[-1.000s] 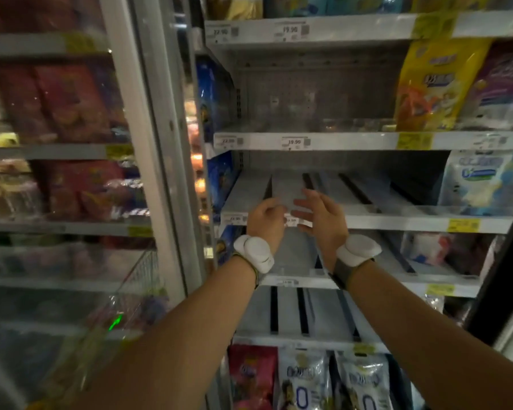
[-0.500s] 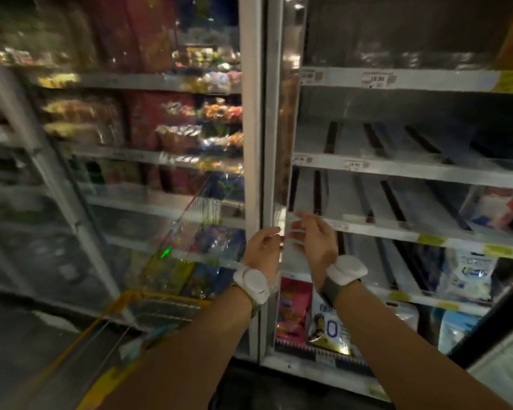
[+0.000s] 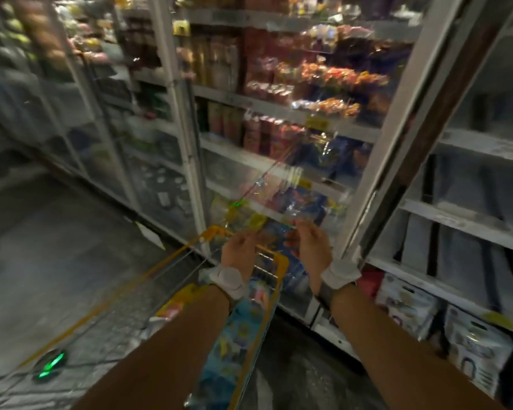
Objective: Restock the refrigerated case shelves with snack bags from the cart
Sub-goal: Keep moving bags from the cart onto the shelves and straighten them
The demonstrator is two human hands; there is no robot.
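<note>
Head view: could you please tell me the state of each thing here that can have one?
Case door: swung open.
Shelves behind it: mostly bare.
Cart: loaded with snack bags.
Left hand: fingers loosely curled, holding nothing.
Right hand: the same.

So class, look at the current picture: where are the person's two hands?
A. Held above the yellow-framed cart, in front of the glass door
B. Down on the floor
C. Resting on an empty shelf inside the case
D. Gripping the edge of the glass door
A: the left hand and right hand are raised over the yellow-framed cart, which holds colourful snack bags.
</note>
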